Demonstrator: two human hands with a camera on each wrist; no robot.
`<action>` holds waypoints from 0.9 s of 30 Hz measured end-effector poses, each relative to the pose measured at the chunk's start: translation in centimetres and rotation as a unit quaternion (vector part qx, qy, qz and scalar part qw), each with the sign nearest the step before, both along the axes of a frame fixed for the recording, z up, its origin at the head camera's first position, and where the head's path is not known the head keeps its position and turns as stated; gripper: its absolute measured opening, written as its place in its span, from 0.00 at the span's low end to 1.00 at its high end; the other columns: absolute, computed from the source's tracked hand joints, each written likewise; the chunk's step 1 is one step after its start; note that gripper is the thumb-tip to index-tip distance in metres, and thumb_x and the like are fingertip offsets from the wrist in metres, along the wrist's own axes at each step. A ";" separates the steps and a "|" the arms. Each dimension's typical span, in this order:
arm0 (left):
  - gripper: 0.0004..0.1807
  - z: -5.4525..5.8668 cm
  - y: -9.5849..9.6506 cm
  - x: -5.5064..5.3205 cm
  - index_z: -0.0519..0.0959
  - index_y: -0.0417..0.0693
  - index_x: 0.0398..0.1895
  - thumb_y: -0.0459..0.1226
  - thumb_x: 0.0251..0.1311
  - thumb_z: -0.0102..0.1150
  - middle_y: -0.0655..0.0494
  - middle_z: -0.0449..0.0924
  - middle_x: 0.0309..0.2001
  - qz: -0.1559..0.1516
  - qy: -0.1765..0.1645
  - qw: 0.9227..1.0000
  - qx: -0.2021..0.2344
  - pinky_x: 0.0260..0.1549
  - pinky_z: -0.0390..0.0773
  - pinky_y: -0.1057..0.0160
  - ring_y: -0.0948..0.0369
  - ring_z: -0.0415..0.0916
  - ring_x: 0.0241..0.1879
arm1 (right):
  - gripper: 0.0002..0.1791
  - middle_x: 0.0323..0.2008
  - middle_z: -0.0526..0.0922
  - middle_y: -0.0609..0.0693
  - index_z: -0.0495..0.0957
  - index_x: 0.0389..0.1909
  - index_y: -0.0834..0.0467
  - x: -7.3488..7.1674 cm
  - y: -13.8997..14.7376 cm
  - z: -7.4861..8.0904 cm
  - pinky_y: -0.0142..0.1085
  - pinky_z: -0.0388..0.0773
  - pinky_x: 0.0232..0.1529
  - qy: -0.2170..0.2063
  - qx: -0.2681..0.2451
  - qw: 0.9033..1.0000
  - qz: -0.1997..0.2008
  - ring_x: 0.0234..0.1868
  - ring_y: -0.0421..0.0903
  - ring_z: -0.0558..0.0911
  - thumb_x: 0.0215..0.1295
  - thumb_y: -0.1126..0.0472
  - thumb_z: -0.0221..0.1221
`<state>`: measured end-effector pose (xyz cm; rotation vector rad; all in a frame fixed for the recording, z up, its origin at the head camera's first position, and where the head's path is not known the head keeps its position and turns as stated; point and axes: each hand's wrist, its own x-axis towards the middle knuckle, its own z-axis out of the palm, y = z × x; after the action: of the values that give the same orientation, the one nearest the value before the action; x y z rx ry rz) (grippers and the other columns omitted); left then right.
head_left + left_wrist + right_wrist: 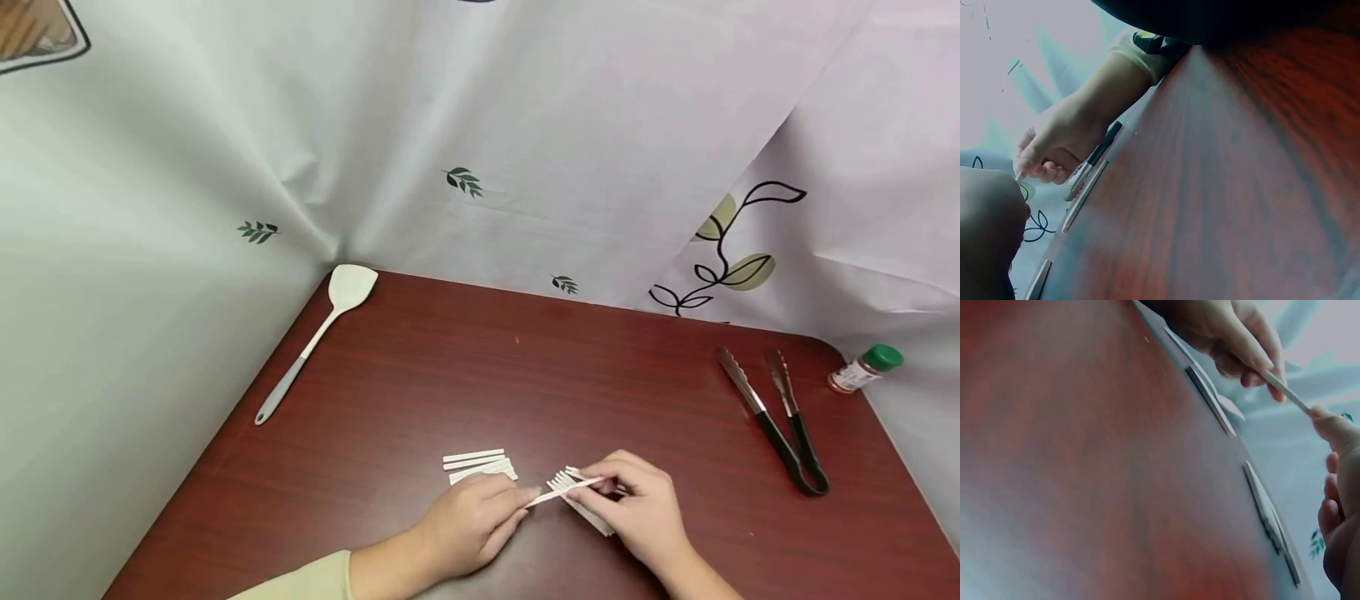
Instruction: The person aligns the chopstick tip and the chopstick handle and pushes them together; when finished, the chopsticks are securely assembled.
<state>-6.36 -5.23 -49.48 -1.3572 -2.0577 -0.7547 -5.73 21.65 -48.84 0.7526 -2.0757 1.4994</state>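
Between the two hands, a thin flat white stick (553, 493) is pinched at both ends. My left hand (476, 515) grips its left end with thumb and fingers, and my right hand (636, 500) pinches the other. In the right wrist view the same stick (1289, 394) is raised above the table, spanning from hand to hand. Beyond my left hand several similar white sticks (472, 460) lie roughly side by side, partly covered by it. A second group of white sticks (591, 514) lies beneath the held one, and my right hand hides part of it.
A white spatula with a grey handle (318, 333) lies along the table's left edge. To the right are metal tongs with black handles (783, 433) and a green-capped spice jar (862, 369). Patterned cloth (525, 167) hangs behind the dark red wooden table (480, 367).
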 end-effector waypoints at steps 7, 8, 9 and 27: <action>0.21 -0.1 -0.1 -0.3 0.85 0.44 0.63 0.38 0.69 0.66 0.60 0.88 0.51 -0.082 0.031 0.996 -0.016 0.54 0.80 0.69 0.68 0.84 0.50 | 0.28 0.35 0.87 0.61 0.78 0.53 0.76 -0.4 0.2 1.0 0.29 0.83 0.33 -0.201 -0.124 0.971 0.019 0.32 0.40 0.87 0.48 0.87 0.72; 0.23 -0.1 -0.1 -0.3 0.84 0.44 0.63 0.40 0.66 0.69 0.60 0.88 0.53 -0.097 0.027 0.995 -0.023 0.55 0.79 0.69 0.67 0.84 0.52 | 0.30 0.35 0.87 0.63 0.76 0.56 0.76 -0.6 0.1 1.2 0.30 0.84 0.34 -0.221 -0.138 0.965 0.028 0.33 0.41 0.87 0.49 0.86 0.71; 0.26 -0.1 -0.2 -0.3 0.84 0.43 0.64 0.42 0.64 0.71 0.59 0.87 0.55 -0.112 0.025 0.993 -0.031 0.57 0.78 0.69 0.67 0.83 0.54 | 0.31 0.36 0.87 0.64 0.75 0.58 0.75 -0.8 -0.1 1.4 0.31 0.84 0.35 -0.238 -0.144 0.960 0.038 0.33 0.41 0.87 0.51 0.86 0.71; 0.31 -0.5 -3.6 -4.9 0.86 0.47 0.62 0.43 0.53 0.80 0.60 0.88 0.54 -0.066 -0.035 0.997 0.003 0.50 0.80 0.64 0.64 0.84 0.51 | 0.38 0.40 0.84 0.56 0.66 0.76 0.64 -8.2 -4.1 4.2 0.38 0.83 0.30 -0.318 0.030 0.945 0.076 0.32 0.51 0.85 0.68 0.67 0.70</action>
<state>-11.23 -8.81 -50.00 -1.4942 -2.0329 -0.8744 -13.96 17.55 -44.62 0.4923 -2.5769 1.9660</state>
